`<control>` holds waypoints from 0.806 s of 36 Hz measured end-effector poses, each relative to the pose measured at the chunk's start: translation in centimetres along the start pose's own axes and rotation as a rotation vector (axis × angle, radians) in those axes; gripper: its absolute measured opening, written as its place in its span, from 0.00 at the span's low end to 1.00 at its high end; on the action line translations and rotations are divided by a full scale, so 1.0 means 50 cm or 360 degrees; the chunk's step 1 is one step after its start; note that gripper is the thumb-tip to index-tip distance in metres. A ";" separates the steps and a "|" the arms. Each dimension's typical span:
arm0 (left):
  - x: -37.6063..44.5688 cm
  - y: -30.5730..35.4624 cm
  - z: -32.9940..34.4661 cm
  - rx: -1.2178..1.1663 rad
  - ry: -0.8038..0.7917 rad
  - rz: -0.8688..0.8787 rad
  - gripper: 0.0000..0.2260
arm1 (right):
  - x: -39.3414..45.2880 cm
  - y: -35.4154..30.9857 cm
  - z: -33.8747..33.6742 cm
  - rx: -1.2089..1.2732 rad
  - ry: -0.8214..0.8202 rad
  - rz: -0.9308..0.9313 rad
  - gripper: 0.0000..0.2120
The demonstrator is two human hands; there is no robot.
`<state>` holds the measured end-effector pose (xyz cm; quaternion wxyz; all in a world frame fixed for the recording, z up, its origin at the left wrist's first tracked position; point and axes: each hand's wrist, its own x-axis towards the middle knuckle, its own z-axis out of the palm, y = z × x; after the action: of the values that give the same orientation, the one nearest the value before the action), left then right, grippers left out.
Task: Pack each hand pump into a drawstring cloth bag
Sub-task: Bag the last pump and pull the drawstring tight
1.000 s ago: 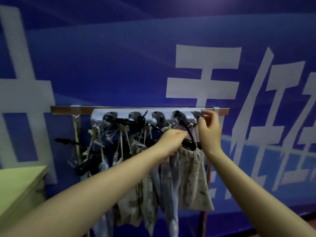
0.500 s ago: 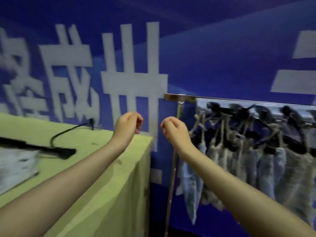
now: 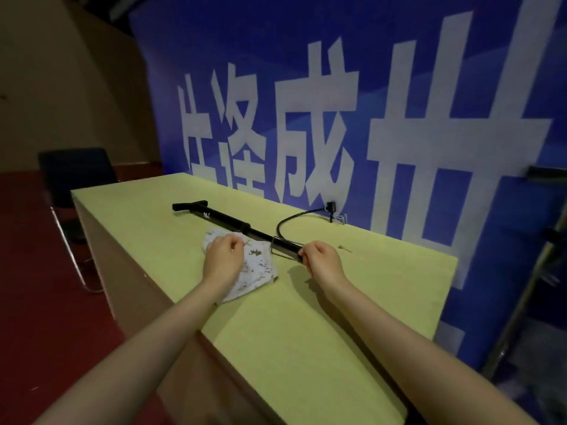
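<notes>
Black metal sits under my right hand [image 3: 320, 260], whose curled fingers grip the near end of the hand pump [image 3: 236, 225], just where its thin wire foot folds out. My left hand [image 3: 223, 258] rests on the drawstring cloth bag [image 3: 256, 268] with fingers bent, pinching the cloth near its top edge. That bag, pale with small dark prints, lies flat and touches the pump's shaft on the near side. From my grip the pump runs away to the left, ending in a T-handle. Its black hose [image 3: 294, 220] loops off beyond the pump toward the blue banner [image 3: 399, 87] with large white characters. All of it lies on the yellow-green table [image 3: 306, 332]. Left of the pump, past the table's edge, a dark chair [image 3: 76, 176] stands on red floor.
</notes>
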<state>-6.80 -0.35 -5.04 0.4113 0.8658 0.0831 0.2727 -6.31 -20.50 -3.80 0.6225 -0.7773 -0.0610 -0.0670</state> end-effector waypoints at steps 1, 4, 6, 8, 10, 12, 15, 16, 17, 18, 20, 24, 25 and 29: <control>0.009 -0.016 -0.002 0.0037 -0.0029 0.0003 0.09 | 0.008 0.004 0.014 -0.0015 0.0015 -0.0002 0.13; 0.027 -0.050 0.001 0.0165 -0.0197 -0.0031 0.11 | 0.036 0.017 0.050 -0.0101 0.0028 -0.0036 0.13; 0.035 -0.063 0.009 0.0259 -0.0275 -0.0019 0.16 | 0.054 0.029 0.064 -0.0215 0.0017 -0.0062 0.12; 0.040 -0.065 0.013 0.0235 -0.0288 -0.0003 0.18 | 0.067 0.040 0.072 -0.0343 0.0014 -0.0105 0.11; 0.042 -0.065 0.014 0.0195 -0.0302 0.0020 0.15 | 0.071 0.046 0.079 -0.0488 -0.0011 -0.0147 0.11; 0.039 -0.067 0.014 0.0209 -0.0334 0.0076 0.12 | 0.070 0.049 0.083 -0.0673 -0.0094 -0.0195 0.11; 0.035 -0.073 0.017 0.0312 -0.0397 0.0180 0.09 | 0.066 0.053 0.086 -0.0827 -0.0258 -0.0250 0.12; 0.036 -0.075 0.017 0.0350 -0.0420 0.0205 0.09 | 0.066 0.055 0.085 -0.0835 -0.0299 -0.0248 0.12; 0.037 -0.075 0.017 0.0370 -0.0439 0.0217 0.09 | 0.066 0.058 0.084 -0.0813 -0.0327 -0.0235 0.13; 0.037 -0.074 0.015 0.0368 -0.0440 0.0230 0.09 | 0.066 0.058 0.081 -0.0766 -0.0343 -0.0218 0.13; 0.033 -0.071 0.013 0.0357 -0.0442 0.0260 0.10 | 0.064 0.057 0.074 -0.0669 -0.0355 -0.0196 0.13; 0.016 -0.059 0.008 0.0340 -0.0590 0.0249 0.07 | 0.051 0.049 0.060 -0.0626 -0.0481 -0.0226 0.12; 0.012 -0.058 0.006 0.0368 -0.0673 0.0257 0.10 | 0.048 0.048 0.058 -0.0615 -0.0540 -0.0227 0.11; -0.011 -0.047 -0.010 0.0477 -0.0741 0.0278 0.08 | 0.031 0.030 0.046 -0.0290 -0.0736 -0.0115 0.10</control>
<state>-7.34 1.29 -6.81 0.2618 0.9601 -0.0490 0.0857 -4.47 -18.58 -5.44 0.5166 -0.8222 -0.2233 0.0853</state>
